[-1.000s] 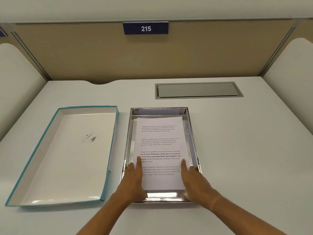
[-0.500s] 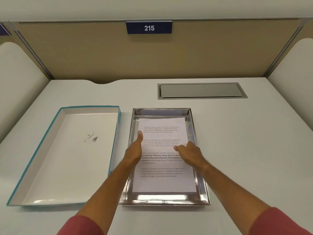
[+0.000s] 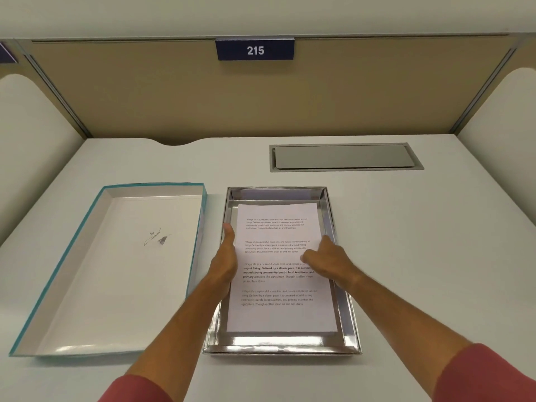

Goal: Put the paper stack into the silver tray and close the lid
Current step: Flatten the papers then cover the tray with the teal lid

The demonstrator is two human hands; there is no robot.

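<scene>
The printed paper stack point(image 3: 278, 314) lies flat inside the silver tray point(image 3: 282, 345) in the middle of the desk. My left hand point(image 3: 224, 256) rests edge-on along the stack's left side, fingers together and pointing away from me. My right hand point(image 3: 327, 256) lies at the stack's right edge, partly on the top sheet, fingers loosely curled. Neither hand holds anything. The lid point(image 3: 72, 285), teal outside and white inside, lies upside down on the desk just left of the tray.
A grey cable flap point(image 3: 345, 157) is set into the desk behind the tray. Beige partition walls close off the back and both sides, with a "215" sign point(image 3: 255, 49) on the back panel.
Both hands have slid forward from the stack's near end to its middle and spread out to its left and right edges. The camera has leaned in closer.
</scene>
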